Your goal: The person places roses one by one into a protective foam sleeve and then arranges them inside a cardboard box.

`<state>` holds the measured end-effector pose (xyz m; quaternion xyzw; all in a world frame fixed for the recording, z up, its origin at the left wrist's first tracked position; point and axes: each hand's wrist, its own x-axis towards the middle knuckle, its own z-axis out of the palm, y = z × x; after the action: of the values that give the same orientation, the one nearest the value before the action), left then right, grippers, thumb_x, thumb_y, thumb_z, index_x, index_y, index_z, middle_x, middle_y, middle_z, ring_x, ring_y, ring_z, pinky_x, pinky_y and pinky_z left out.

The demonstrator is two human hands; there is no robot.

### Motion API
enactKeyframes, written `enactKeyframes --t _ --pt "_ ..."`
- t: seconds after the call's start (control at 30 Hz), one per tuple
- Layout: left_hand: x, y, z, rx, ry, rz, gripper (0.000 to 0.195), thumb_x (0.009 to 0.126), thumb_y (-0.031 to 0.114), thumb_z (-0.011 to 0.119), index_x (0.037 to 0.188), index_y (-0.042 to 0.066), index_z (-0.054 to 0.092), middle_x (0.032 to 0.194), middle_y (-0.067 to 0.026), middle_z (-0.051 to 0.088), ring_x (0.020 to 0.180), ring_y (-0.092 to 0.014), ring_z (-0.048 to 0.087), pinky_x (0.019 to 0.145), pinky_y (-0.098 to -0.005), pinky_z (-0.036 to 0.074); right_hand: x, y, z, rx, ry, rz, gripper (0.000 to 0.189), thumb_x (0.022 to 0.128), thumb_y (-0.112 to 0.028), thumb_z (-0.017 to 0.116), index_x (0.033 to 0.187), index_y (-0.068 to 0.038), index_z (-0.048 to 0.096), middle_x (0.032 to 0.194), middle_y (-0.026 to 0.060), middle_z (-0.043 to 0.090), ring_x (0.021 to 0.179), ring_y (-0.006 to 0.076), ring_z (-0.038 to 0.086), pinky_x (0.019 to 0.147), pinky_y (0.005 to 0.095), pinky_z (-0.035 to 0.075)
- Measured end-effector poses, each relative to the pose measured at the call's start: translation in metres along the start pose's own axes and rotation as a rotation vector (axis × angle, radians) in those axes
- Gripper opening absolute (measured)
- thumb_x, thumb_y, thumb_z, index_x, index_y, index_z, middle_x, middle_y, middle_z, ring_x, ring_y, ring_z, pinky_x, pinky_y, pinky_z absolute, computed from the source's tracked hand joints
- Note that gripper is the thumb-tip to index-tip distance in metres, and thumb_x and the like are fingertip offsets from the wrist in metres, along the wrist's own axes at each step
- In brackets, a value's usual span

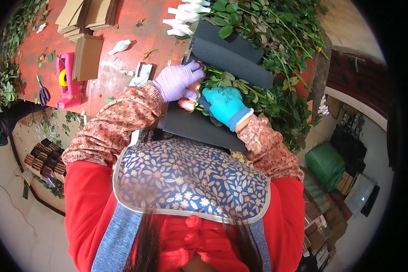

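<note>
My left hand, in a purple glove, has its fingers curled around pink rose petals at the upper edge of the black corrugated sheet. Just below its thumb a pink rose lies with its head over that sheet. My right hand, in a blue coated glove, is closed around rose stems behind the heads; its fingertips are partly hidden. Leafy stems run from it to the right. Beyond both hands, a folded flap of black corrugated sheet rests among the foliage.
On the red table to the left are a stapler, cardboard pieces, a pink tape dispenser, scissors and a white foam net sleeve. Sleeved flower heads lie at the back, with piled rose stems rightward.
</note>
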<state>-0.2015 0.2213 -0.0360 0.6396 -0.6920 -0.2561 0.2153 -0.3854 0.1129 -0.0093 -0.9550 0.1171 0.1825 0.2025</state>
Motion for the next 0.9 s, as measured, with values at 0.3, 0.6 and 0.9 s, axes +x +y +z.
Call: enactKeyframes --t 0.3,0.6,0.9 --pt "0.003 0.004 -0.002 0.036 -0.02 0.044 0.048 0.075 0.025 0.075 0.115 0.011 0.054 0.108 -0.0098 0.054 0.086 -0.033 0.065 0.07 -0.0424 0.054 -0.009 -0.003 0.011 0.094 -0.024 -0.129 0.028 0.092 -0.03 0.055 0.08 -0.011 0.07 0.077 0.0135 0.069 0.069 0.0327 0.067 0.065 0.0478 0.052" --pt "0.002 0.005 0.004 0.05 0.016 0.054 0.048 0.075 0.023 0.075 0.115 0.01 0.053 0.111 -0.0095 0.054 0.089 -0.031 0.065 0.071 -0.0416 0.054 0.0 0.004 0.005 0.075 -0.228 -0.14 0.023 0.087 -0.029 0.058 0.085 -0.011 0.073 0.081 0.0144 0.07 0.077 0.0341 0.068 0.072 0.0482 0.052" --pt "-0.002 0.004 0.002 -0.031 0.047 0.055 0.049 0.074 0.023 0.076 0.115 0.01 0.053 0.111 -0.0096 0.053 0.093 -0.03 0.064 0.072 -0.041 0.054 -0.002 -0.002 -0.005 0.099 -0.209 -0.144 0.026 0.088 -0.031 0.059 0.081 -0.009 0.071 0.078 0.0163 0.069 0.072 0.0364 0.066 0.068 0.0495 0.051"
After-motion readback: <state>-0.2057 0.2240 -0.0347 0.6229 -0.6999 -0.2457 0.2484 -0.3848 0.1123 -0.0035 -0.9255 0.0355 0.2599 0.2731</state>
